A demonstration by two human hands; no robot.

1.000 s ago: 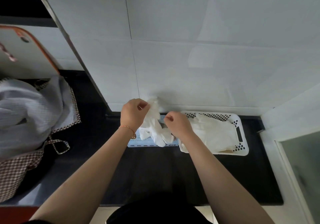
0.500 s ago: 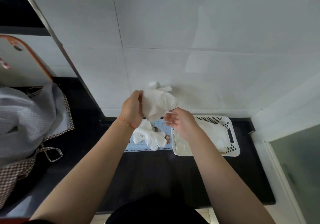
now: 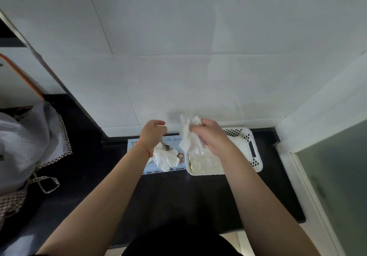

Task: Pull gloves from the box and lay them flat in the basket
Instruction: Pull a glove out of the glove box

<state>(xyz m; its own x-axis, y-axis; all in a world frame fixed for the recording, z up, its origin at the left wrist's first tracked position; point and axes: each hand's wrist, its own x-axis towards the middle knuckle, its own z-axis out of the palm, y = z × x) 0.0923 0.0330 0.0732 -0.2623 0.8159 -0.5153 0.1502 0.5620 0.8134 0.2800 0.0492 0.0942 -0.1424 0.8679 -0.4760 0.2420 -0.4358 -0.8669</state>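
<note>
I log: right hand (image 3: pixel 213 136) clamped on a crumpled white glove (image 3: pixel 189 136) over the basket (image 3: pixel 256 156); left hand (image 3: pixel 153 133) loosely curled, empty, above the box (image 3: pixel 137 146).

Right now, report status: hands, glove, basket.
Right hand gripping crumpled glove above basket. Left hand curled, holding nothing visible, above glove box. Nothing blocking.

1. Your right hand (image 3: pixel 210 134) grips a crumpled white glove (image 3: pixel 189 136) above the white basket (image 3: pixel 256 156).
2. Your left hand (image 3: pixel 153 132) hangs loosely curled over the blue box (image 3: pixel 137 143), holding nothing.
3. More gloves (image 3: pixel 166 156) spill from the box.
</note>
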